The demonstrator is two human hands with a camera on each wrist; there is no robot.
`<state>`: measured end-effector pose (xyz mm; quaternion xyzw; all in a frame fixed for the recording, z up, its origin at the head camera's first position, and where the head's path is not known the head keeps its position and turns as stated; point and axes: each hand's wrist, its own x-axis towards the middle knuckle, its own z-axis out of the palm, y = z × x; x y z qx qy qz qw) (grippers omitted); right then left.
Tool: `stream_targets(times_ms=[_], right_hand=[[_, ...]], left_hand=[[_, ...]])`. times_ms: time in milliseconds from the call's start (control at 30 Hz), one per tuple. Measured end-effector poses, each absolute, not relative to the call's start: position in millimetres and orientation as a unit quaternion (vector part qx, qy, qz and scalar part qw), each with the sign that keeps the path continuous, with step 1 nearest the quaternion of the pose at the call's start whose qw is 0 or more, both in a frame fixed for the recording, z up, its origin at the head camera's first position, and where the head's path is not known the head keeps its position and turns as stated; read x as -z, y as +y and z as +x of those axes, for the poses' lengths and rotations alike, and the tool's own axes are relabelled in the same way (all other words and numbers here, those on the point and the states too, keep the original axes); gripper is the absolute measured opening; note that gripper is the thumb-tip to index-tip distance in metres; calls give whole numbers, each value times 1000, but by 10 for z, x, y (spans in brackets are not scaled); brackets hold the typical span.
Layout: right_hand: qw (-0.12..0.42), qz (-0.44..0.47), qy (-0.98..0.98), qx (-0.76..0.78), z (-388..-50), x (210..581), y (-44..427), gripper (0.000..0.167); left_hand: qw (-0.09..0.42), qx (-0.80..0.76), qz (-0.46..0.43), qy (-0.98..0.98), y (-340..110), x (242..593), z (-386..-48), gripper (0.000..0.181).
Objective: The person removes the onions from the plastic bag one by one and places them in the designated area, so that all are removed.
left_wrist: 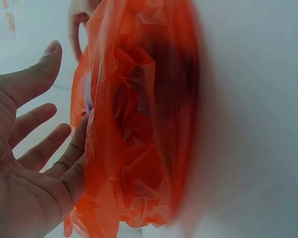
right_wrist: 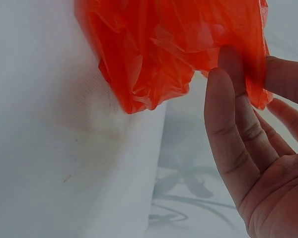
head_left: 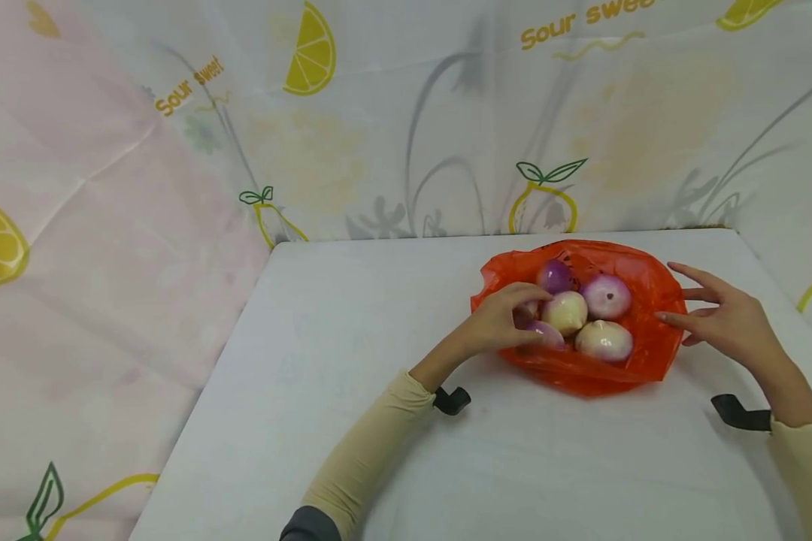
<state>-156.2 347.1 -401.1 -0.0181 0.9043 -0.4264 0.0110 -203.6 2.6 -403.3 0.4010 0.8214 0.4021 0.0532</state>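
- Reaching over the left rim of a red plastic bag (head_left: 589,379), the left hand (head_left: 499,321) has its fingers spread, thumb apart; some fingertips vanish behind the plastic, so I can't tell what they touch.
- Next along, the bag sits towards the far right of the tabletop (head_left: 338,361), purple and whitish onions (head_left: 606,297) bunched inside. By my reckoning the opening-out is done, while the handling looks unfinished: every onion I can see lies within.
- Rightmost, the right hand (head_left: 737,323) seems to pinch the bag's rim between thumb and fingers, the others spread.
- Underneath, the tabletop is white, faintly smudged near the right hand.
- Around it hangs lemon-printed cloth (head_left: 392,113), pinkish leftward, paler behind, lettered "Sour sweet".
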Motion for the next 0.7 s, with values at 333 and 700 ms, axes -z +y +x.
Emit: stream_targets(times_ms=[333,700], right_hand=[[9,-21,902,431,-1553,4021,3471,82],[9,-25,904,427,-1563,4049,3467,81]], left_hand=[[61,-362,409,836,45,4121,-2005,55],[99,-235,401,880,81,4143,-1999,66]])
